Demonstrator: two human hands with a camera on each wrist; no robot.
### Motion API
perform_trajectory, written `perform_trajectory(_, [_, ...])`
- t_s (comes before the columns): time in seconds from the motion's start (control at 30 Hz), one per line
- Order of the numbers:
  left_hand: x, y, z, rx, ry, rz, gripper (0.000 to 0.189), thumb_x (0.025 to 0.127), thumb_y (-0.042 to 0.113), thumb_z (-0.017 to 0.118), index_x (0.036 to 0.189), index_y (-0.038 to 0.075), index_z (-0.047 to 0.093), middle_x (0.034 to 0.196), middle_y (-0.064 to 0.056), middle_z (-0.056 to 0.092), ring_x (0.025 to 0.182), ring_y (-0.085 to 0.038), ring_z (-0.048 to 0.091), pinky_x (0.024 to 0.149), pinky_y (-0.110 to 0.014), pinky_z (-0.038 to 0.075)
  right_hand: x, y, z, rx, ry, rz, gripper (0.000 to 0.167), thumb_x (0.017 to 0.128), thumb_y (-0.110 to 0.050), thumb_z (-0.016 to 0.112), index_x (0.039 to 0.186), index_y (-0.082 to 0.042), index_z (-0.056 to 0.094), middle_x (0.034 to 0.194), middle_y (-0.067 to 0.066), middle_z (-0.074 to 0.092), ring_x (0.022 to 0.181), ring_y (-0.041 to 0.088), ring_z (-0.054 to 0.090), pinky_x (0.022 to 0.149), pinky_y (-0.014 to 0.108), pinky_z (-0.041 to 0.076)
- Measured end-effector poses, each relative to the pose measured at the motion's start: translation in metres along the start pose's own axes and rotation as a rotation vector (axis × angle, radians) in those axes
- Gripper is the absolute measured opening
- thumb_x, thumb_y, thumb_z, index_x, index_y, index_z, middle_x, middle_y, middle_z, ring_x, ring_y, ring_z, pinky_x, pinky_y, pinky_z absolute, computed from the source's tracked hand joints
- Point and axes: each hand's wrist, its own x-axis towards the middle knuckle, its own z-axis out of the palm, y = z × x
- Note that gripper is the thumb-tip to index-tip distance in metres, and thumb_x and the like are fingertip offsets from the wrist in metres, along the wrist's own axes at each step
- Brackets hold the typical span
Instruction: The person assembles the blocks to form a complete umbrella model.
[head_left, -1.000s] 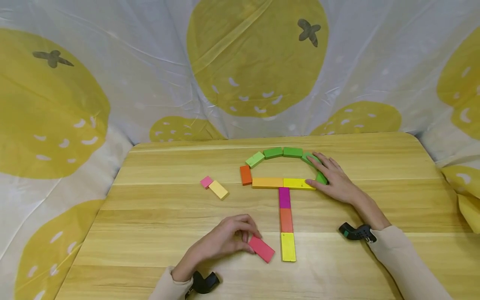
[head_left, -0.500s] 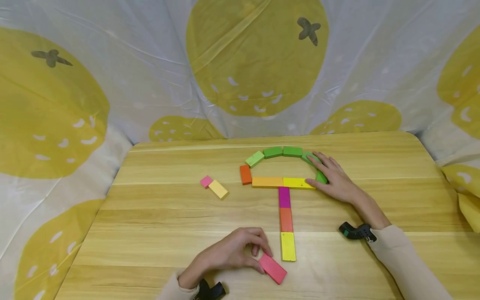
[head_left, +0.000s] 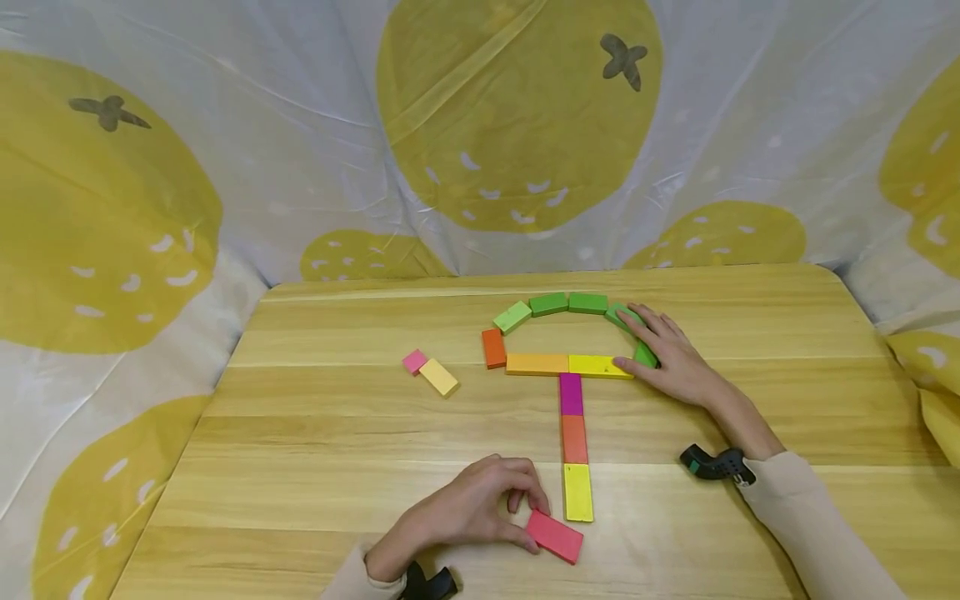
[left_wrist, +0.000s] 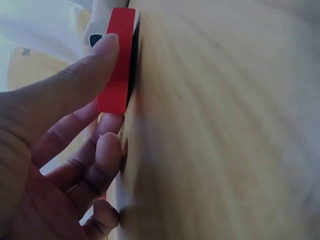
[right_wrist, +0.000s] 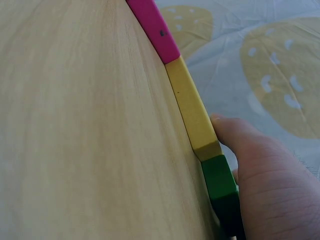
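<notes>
My left hand (head_left: 476, 504) pinches a pinkish-red block (head_left: 555, 537) between thumb and fingertips, just below the yellow block (head_left: 578, 493) at the bottom of an upright row. In the left wrist view the thumb lies along the side of this block (left_wrist: 118, 85), close to the tabletop. My right hand (head_left: 671, 362) rests with fingers extended over the green blocks at the arc's right end, partly hiding them. Its thumb touches the bright yellow block (head_left: 592, 366). A green block (right_wrist: 220, 187) shows beside that hand in the right wrist view.
The blocks form an umbrella-like outline: a green arc (head_left: 587, 302), an orange-red block (head_left: 493, 348), a light orange block (head_left: 536, 364), then a purple block (head_left: 571, 394) and a coral block (head_left: 574, 439) downward. A small pink block (head_left: 414, 362) and a cream block (head_left: 438, 377) lie left.
My left hand has carried the pinkish-red block right and toward the near edge, to just below the yellow block, and turned it slightly flatter. The right hand has stayed in place.
</notes>
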Motion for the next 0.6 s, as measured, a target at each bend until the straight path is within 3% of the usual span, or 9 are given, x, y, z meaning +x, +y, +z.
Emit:
perform_trajectory(0.4, [0.0,0.001,0.0032,0.029,0.036,-0.022,0.035,0.074,0.034,0.095,0.099,0.025,0.072,0.094,0.018,0.064,0.073,0.007,0.045,0.081,-0.008,0.033,-0.0008,0.0006,0.0001,0.004,0.002,0.009,0.08,0.099,-0.04,0.067,0.166,-0.02,0.027,0.171,0.019,0.022,0.158,0.046,0.017,0.126,0.068,0.01])
perform_trajectory(0.6, [-0.0004,-0.0009,0.0012,0.002,0.001,-0.018,0.035,0.077,0.034,0.093,0.105,0.025,0.074,0.099,0.018,0.065,0.074,0.008,0.047,0.083,-0.009,0.035,-0.0001,0.0006,0.0007,0.002,-0.002,0.007,0.08,0.099,-0.039,0.067,0.165,-0.019,0.027,0.171,0.019,0.021,0.158,0.047,0.017,0.125,0.068,0.011])
